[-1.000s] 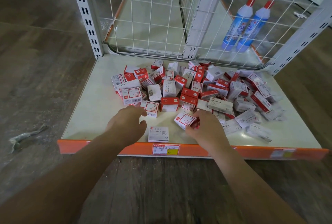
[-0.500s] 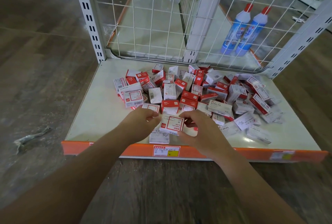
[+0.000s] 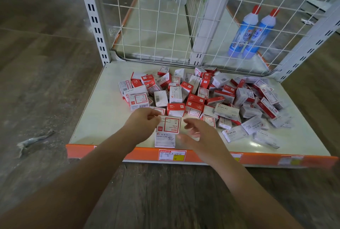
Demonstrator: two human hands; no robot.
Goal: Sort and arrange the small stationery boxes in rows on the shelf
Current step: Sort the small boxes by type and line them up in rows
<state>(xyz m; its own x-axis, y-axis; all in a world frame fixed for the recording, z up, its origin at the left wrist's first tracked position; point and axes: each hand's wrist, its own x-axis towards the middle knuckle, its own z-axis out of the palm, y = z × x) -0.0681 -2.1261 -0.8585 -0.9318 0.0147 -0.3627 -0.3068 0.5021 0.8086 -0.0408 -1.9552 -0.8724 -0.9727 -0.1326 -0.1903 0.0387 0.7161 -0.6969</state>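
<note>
A loose heap of several small red-and-white stationery boxes [image 3: 195, 100] lies across the middle and right of the low shelf [image 3: 103, 118]. My left hand [image 3: 141, 124] pinches the left edge of a red-framed paper-clip box [image 3: 170, 124], held just above the shelf. Under it, near the orange front edge, a white paper-clip box [image 3: 164, 140] lies flat. My right hand [image 3: 198, 135] hovers to the right of the held box, fingers spread and blurred, holding nothing.
A white wire grid [image 3: 165, 17] backs the shelf between slotted uprights. Two blue bottles [image 3: 250, 32] stand behind the grid at right. The orange price strip [image 3: 257, 159] runs along the front. A crumpled scrap [image 3: 35, 140] lies on the wood floor at left.
My right hand passed the red-framed box over to my left hand and let go, its fingers now spread. The box has moved left, over the flat white box.
</note>
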